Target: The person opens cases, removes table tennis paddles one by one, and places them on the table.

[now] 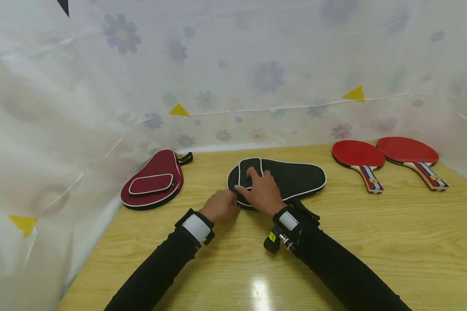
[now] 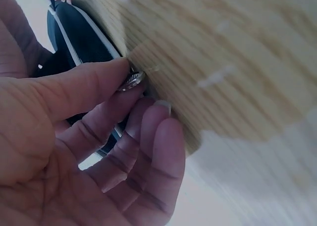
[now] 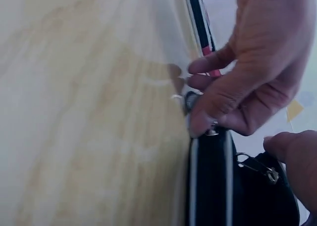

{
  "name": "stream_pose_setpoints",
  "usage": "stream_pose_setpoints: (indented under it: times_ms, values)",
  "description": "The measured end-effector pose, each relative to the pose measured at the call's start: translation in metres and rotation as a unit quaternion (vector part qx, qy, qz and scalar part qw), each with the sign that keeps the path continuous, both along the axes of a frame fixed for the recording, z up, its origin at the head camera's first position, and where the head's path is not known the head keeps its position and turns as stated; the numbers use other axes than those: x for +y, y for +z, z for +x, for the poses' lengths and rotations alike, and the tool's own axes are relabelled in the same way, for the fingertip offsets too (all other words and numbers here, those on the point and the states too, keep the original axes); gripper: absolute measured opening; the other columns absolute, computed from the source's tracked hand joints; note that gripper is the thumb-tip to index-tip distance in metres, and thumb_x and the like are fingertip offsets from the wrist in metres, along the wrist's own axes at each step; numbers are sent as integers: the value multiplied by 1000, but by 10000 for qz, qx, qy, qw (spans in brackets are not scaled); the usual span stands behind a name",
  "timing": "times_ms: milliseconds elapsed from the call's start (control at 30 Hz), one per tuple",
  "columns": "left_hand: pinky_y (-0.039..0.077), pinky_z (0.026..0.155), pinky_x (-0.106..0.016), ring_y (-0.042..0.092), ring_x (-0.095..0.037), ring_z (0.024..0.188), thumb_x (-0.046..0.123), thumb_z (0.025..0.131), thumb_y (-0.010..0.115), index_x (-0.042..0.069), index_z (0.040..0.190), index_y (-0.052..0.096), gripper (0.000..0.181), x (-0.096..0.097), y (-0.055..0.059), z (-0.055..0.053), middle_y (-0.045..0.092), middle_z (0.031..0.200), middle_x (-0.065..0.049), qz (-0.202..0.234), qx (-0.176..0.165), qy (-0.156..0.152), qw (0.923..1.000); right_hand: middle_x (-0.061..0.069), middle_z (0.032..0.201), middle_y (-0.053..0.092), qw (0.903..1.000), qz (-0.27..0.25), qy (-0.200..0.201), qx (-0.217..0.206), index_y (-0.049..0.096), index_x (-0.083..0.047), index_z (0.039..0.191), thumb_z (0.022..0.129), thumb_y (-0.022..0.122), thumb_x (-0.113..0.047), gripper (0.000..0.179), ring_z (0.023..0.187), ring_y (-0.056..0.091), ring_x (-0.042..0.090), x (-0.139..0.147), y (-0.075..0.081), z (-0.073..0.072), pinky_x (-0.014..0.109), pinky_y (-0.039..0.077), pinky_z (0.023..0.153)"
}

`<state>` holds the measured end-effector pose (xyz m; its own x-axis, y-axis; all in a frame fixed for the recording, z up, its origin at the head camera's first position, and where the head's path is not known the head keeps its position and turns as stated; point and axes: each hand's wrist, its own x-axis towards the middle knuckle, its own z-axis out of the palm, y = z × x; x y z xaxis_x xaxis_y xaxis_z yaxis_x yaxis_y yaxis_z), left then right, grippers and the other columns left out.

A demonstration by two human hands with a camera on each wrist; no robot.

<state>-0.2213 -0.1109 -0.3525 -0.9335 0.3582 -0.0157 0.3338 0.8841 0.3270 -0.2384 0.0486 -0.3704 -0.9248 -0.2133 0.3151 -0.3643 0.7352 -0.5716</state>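
A black paddle-shaped case [image 1: 295,176] with white piping lies flat on the wooden table, its rounded end to the left. At that end my left hand [image 1: 221,204] pinches a small metal zipper pull [image 2: 132,81] between thumb and index finger, low on the case's side. My right hand [image 1: 263,193] is over the front pocket of the same case, fingers spread and loosely bent, gripping nothing. In the right wrist view a second zipper slider [image 3: 271,174] shows on the pocket, close to the right thumb [image 3: 297,149].
A maroon paddle case [image 1: 165,163] with a wrist strap lies at the left. Two red table tennis paddles [image 1: 358,153] [image 1: 408,150] lie at the back right, handles toward me. A flowered white sheet [image 1: 233,65] hangs behind the table [image 1: 373,242].
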Motion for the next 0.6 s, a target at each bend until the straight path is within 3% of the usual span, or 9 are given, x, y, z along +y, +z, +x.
stream_pose_setpoints:
  times_ms: [233, 600]
  values:
    - [37, 56, -24, 46, -11, 60, 3, 80, 75, 7, 64, 59, 23, -4, 1, -1, 49, 62, 5, 68, 138, -224, 9996, 22, 98, 57, 9979, 234, -231, 552, 59, -12, 121, 92, 74, -40, 42, 84, 60, 38, -3, -3, 1, 53, 52, 67]
    - [33, 57, -23, 43, -12, 61, 2, 83, 77, 8, 65, 56, 28, -8, 3, -6, 45, 62, 5, 117, -160, -103, 9998, 15, 83, 57, 9943, 427, -6, 972, 60, -11, 115, 87, 75, -29, 36, 68, 57, 33, 3, -3, -3, 49, 50, 59]
